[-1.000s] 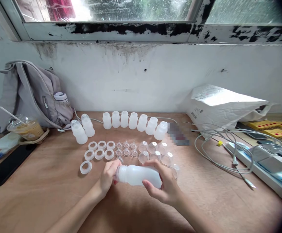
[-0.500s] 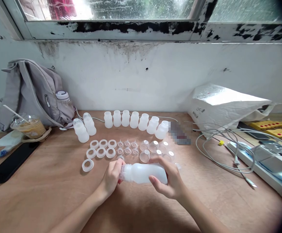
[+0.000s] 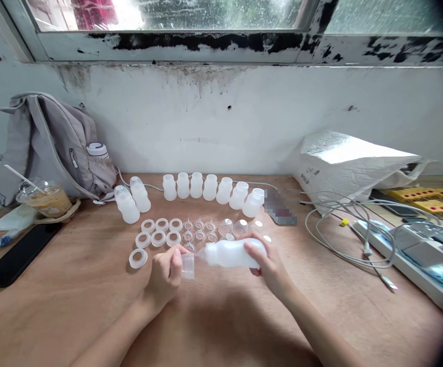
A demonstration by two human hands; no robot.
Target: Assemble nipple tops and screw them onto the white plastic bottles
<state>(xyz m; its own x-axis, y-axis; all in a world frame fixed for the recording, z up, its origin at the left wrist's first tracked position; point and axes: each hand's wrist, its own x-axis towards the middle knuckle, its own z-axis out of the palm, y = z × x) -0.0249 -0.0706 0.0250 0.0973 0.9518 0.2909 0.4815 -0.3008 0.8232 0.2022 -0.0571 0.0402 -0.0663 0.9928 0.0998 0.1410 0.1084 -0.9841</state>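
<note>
Half a second ago the clear cap (image 3: pixel 188 266) sat over the end of the frosted bottle (image 3: pixel 232 253); now it is off. The bottle's clear nipple (image 3: pixel 203 253) is bare and points left, so cap and bottle are two separate pieces at this moment. The bottle has also tipped a little, its nipple end slightly lower than its base.

The left hand (image 3: pixel 164 275) pinches the cap between thumb and bent fingers, with the cap just beside the nipple's tip; blur hides whether they touch. The right hand (image 3: pixel 269 265) grips the bottle around its base end, thumb along the near side. The bottle thus lies between the two hands, nearly level above the table (image 3: pixel 72 316).

Just beyond the hands are rows of rings (image 3: pixel 132 260), loose nipples (image 3: pixel 199 235) and spare caps (image 3: pixel 240 228), some hidden by the right hand. Farther back stand open bottle bodies (image 3: pixel 210 188) and two capped bottles (image 3: pixel 127 205).
</note>
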